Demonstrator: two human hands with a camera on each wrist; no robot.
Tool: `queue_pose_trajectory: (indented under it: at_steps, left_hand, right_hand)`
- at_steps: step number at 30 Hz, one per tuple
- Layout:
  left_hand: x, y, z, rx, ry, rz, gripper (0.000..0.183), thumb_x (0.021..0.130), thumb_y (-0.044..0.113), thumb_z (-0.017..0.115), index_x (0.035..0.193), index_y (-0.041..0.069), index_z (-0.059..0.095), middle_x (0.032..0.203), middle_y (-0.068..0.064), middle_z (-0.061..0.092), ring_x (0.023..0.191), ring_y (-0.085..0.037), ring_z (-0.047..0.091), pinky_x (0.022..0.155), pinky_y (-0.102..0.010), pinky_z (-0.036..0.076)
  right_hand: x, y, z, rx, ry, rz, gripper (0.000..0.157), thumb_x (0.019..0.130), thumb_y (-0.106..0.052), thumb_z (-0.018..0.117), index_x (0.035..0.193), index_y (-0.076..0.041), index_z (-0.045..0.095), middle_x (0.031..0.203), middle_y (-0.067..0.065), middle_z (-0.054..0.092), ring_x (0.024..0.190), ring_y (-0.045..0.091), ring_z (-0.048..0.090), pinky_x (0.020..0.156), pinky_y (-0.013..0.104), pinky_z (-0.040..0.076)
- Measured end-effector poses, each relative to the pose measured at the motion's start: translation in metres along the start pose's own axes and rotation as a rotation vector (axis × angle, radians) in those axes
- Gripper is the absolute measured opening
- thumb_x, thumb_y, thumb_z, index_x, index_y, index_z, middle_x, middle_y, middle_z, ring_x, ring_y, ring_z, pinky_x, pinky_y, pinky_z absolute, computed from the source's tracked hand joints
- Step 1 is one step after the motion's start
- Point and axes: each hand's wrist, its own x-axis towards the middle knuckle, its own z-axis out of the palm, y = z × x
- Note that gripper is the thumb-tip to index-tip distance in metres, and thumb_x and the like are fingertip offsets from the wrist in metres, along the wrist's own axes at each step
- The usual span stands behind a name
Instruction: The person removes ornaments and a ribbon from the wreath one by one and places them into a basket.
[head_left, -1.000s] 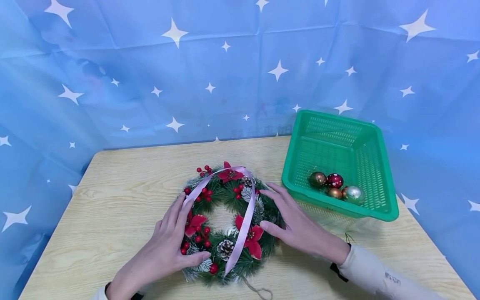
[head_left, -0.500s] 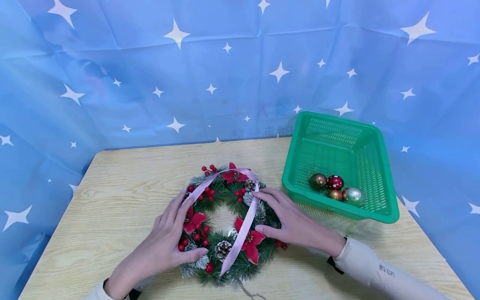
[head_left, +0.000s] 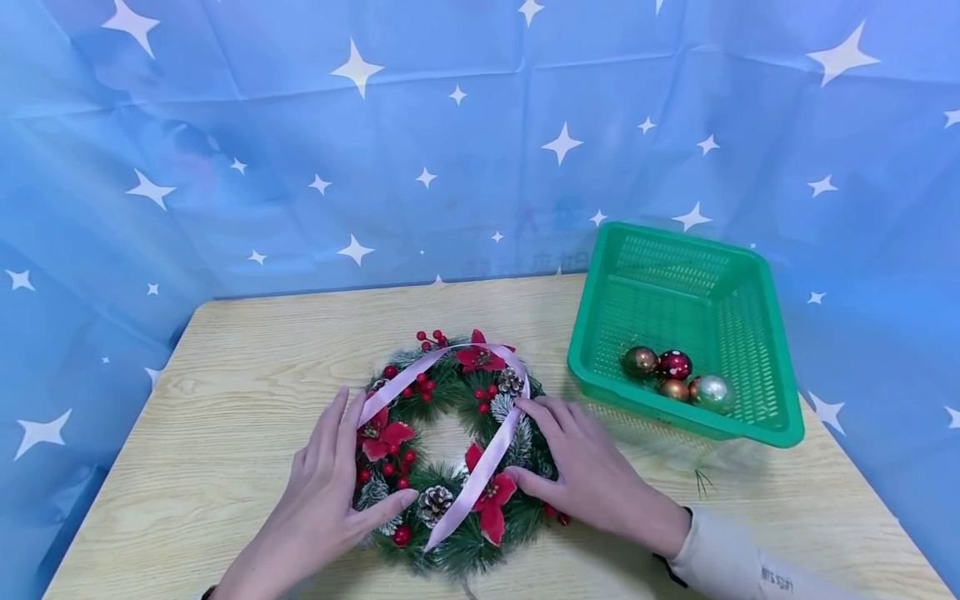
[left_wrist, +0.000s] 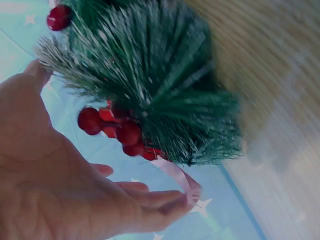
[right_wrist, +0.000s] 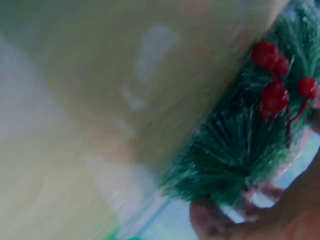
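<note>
A round green wreath [head_left: 467, 553] lies on the table, trimmed with red poinsettias [head_left: 492, 507], red berries and pinecones [head_left: 435, 505]. A pale pink ribbon [head_left: 480, 482] loops loosely across its top. My left hand [head_left: 315, 496] rests along the wreath's left side, its fingers fairly straight and the thumb spread over the near edge. In the left wrist view the ribbon [left_wrist: 182, 180] runs to the fingertips. At the right side my right hand [head_left: 592, 467] grips the wreath, bent fingers touching the ribbon and thumb by a poinsettia. Its fingers are partly hidden behind the greenery [right_wrist: 225, 160] in the right wrist view.
A green plastic basket [head_left: 581, 342] stands to the right on the wooden table [head_left: 247, 367], with several shiny ball ornaments [head_left: 675, 365] inside. A small loose green sprig [head_left: 702, 482] lies near the right wrist. Behind hangs a blue star-patterned cloth [head_left: 450, 200].
The wreath has turned slightly clockwise, its top poinsettia moving right and its near pinecone left. My right fingers have come over onto the ribbon. The left hand has slid slightly left along the rim.
</note>
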Motion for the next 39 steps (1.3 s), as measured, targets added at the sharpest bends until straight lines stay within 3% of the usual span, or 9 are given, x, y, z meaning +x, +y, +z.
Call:
queue_pose_trajectory:
  at_steps: [7, 13, 17, 21, 28, 33, 39]
  left_hand:
    - [-0.003, 0.005, 0.001, 0.010, 0.014, -0.099, 0.133, 0.085, 0.076, 0.080, 0.176, 0.013, 0.006, 0.177, -0.025, 0.008, 0.155, -0.056, 0.021, 0.103, -0.090, 0.026]
    - [-0.002, 0.005, 0.003, -0.084, -0.036, -0.166, 0.135, 0.087, 0.075, 0.079, 0.176, 0.012, -0.002, 0.177, -0.027, 0.004, 0.153, -0.061, 0.025, 0.100, -0.089, 0.034]
    - [-0.001, 0.001, 0.008, -0.147, -0.068, -0.140, 0.134, 0.090, 0.072, 0.078, 0.175, 0.011, -0.005, 0.178, -0.026, 0.004, 0.152, -0.060, 0.032, 0.102, -0.081, 0.042]
    - [0.002, -0.004, 0.010, -0.180, -0.065, -0.077, 0.129, 0.092, 0.067, 0.080, 0.176, 0.012, -0.002, 0.177, -0.025, 0.007, 0.152, -0.059, 0.033, 0.104, -0.078, 0.043]
    - [0.014, -0.019, 0.008, -0.252, -0.117, 0.055, 0.121, 0.096, 0.058, 0.081, 0.176, 0.016, 0.000, 0.178, -0.022, 0.005, 0.159, -0.054, 0.020, 0.108, -0.078, 0.039]
    - [0.022, -0.026, 0.005, -0.270, -0.179, 0.062, 0.120, 0.097, 0.058, 0.079, 0.176, 0.019, -0.002, 0.180, -0.019, 0.001, 0.160, -0.053, 0.018, 0.109, -0.077, 0.039]
    - [0.024, -0.028, 0.003, -0.262, -0.190, 0.074, 0.119, 0.098, 0.058, 0.079, 0.177, 0.022, -0.003, 0.181, -0.015, -0.002, 0.160, -0.053, 0.019, 0.109, -0.077, 0.039]
  right_hand:
    - [-0.012, -0.019, 0.003, -0.074, -0.001, 0.055, 0.091, 0.102, -0.074, 0.058, 0.166, -0.011, 0.043, 0.151, 0.016, 0.055, 0.135, 0.044, 0.056, 0.108, 0.068, 0.046]
    - [-0.017, -0.026, 0.001, -0.071, -0.037, 0.080, 0.091, 0.104, -0.074, 0.053, 0.168, -0.010, 0.041, 0.153, 0.016, 0.054, 0.137, 0.041, 0.055, 0.110, 0.064, 0.046]
    - [-0.016, -0.025, -0.006, -0.033, -0.055, 0.099, 0.088, 0.105, -0.074, 0.052, 0.168, -0.013, 0.040, 0.155, 0.014, 0.053, 0.140, 0.041, 0.054, 0.111, 0.066, 0.045]
    - [-0.014, -0.021, -0.016, -0.008, -0.033, 0.101, 0.082, 0.107, -0.069, 0.053, 0.167, -0.014, 0.042, 0.151, 0.011, 0.056, 0.136, 0.038, 0.058, 0.108, 0.066, 0.047]
    - [-0.005, -0.007, -0.030, 0.007, 0.052, 0.064, 0.074, 0.110, -0.060, 0.056, 0.167, -0.014, 0.042, 0.157, 0.011, 0.051, 0.140, 0.038, 0.054, 0.111, 0.066, 0.046]
    - [0.001, 0.001, -0.028, 0.036, 0.029, 0.055, 0.073, 0.111, -0.061, 0.054, 0.166, -0.014, 0.044, 0.161, 0.010, 0.047, 0.142, 0.039, 0.053, 0.111, 0.066, 0.046]
    - [0.004, 0.008, -0.022, 0.070, -0.014, 0.062, 0.072, 0.112, -0.061, 0.050, 0.168, -0.018, 0.042, 0.167, 0.008, 0.044, 0.150, 0.037, 0.046, 0.116, 0.066, 0.040]
